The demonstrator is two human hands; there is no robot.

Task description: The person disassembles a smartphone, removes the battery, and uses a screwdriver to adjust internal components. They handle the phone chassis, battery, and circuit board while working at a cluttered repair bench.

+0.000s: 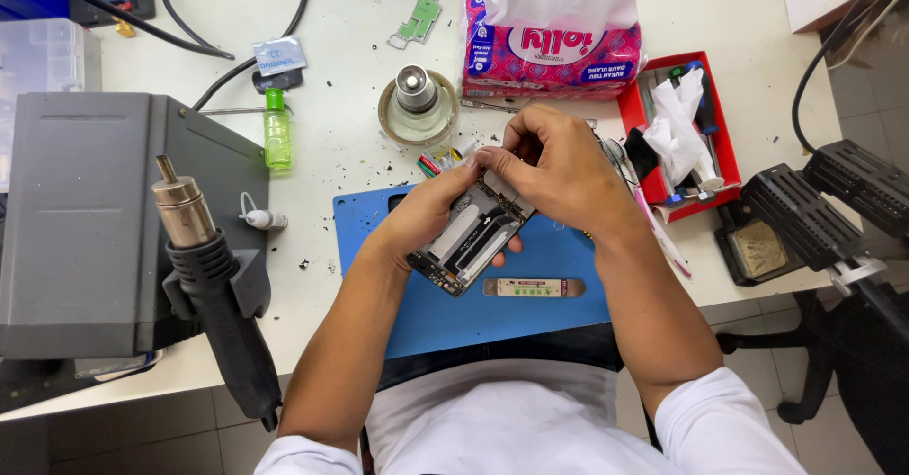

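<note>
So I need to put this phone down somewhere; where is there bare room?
Free: the blue mat below the opened phone, beside the flat metal tool, and the white table left of the mat. Crowded: around the tape roll, tissue pack and red tray.

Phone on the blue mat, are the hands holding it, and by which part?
Yes. The left hand grips the opened phone along its left edge, fingers underneath; the right hand pinches its top end.
</note>
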